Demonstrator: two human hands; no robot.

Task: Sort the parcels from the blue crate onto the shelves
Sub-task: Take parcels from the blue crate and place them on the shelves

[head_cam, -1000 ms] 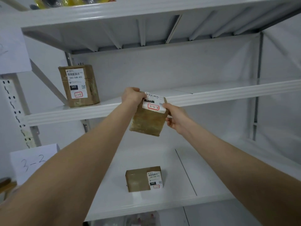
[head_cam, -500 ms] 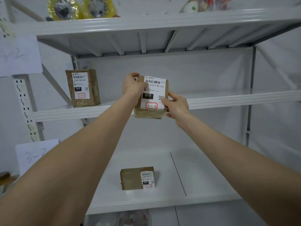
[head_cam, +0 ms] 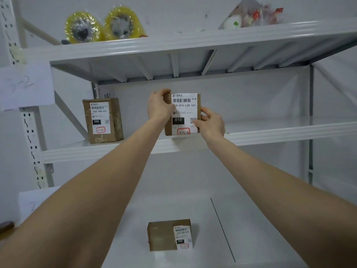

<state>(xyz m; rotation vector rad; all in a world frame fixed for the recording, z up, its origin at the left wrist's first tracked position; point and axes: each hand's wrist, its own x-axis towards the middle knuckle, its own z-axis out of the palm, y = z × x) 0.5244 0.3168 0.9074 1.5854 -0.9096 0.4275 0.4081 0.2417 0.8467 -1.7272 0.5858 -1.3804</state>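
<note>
Holding item: parcel [head_cam: 183,115], brown carton, upright, white label facing the camera, centre of the frame; printed block "010" legible; hand-written code in a red box at the label's foot, middle digit not surely readable.

Left hand [head_cam: 159,108]: fingers curled over the carton's upper left corner and side, grasping it; right hand [head_cam: 211,123]: fingers wrapped round the lower right edge, thumb on the label, also grasping.

Location: at the front lip of the middle shelf [head_cam: 270,132]; lower edge level with the lip; whether it bears on the shelf cannot be told.

Other stock: a second parcel [head_cam: 103,120] upright on the same shelf, well apart, centre left; a third parcel [head_cam: 170,235] on the lower shelf [head_cam: 260,219], bottom centre; yellow tape rolls [head_cam: 104,26] on the top shelf [head_cam: 193,41], upper left; paper sign [head_cam: 25,86] marked "3-2", left edge. Blue crate: not in view.

Hazards, as judged: the carton sits very near the lip, so letting go before it is pushed further in could tip it forward, to drop towards the lower shelf; a tall upright carton may topple if nudged as the hands withdraw; a misread code would put it in the wrong slot.
</note>
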